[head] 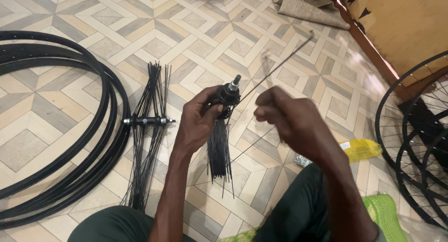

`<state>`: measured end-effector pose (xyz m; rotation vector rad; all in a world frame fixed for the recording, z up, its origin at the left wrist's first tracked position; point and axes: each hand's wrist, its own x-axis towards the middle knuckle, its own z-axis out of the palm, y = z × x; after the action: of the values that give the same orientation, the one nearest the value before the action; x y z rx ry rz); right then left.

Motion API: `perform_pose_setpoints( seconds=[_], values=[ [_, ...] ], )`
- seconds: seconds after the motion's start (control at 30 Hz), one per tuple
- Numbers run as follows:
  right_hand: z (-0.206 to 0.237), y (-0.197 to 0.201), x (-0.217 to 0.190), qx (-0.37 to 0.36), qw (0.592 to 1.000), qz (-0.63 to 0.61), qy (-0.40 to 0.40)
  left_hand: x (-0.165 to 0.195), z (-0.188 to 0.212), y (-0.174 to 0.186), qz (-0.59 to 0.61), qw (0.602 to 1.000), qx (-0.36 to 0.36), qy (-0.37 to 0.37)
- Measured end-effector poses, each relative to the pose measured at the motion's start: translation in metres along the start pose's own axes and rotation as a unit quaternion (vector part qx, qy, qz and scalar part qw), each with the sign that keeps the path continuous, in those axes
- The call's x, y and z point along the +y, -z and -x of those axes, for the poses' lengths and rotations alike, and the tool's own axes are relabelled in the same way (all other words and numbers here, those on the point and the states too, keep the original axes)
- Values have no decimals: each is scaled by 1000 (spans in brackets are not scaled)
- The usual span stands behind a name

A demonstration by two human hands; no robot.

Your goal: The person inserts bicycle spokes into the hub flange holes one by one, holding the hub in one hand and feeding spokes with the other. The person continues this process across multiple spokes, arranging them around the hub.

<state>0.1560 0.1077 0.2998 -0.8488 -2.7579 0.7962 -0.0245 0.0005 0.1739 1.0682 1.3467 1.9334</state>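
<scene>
Hub (228,93) sits centre frame, held up off the floor in my left hand (198,123), fingers wrapped tight round the black metal body, threaded axle end poking up. A bundle of thin black spokes (219,153) hangs down from its flange, ends loose. My right hand (284,118) is just beside the hub, fingers closed in a pinch on 1 long spoke (280,64) that runs up-right from the flange; its far part is blurred.

Step, as I judge it: lacing spokes thru hub flange holes, approx midway since many hang already. Next move prob needs fine aim of the thin wire end into a small hole while the left hand keeps the hub steady.

Further out: a 2nd hub w/ spokes (147,121) fanned both ways lies flat on the patterned tile floor (196,46). Left of that, stacked black rims (60,130), smooth hoops. Right edge: built wheels (415,130). Near my knee a yellow packet (361,149), crinkly.
</scene>
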Motion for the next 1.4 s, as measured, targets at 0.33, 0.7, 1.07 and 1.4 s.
perform_pose_setpoints(
  seconds=[0.33,0.7,1.07,1.4],
  values=[
    [-3,3,-1,194,945,-224,137,-3,1,3,28,1000,-2,-11],
    [-7,-16,6,211,930,-268,136,-4,-1,-1,47,999,-14,-6],
    [-5,-13,2,198,953,-164,163,-3,0,2,12,1000,-19,-7],
    [-11,-26,6,233,905,-322,151,-5,0,2,46,998,-31,15]
  ],
)
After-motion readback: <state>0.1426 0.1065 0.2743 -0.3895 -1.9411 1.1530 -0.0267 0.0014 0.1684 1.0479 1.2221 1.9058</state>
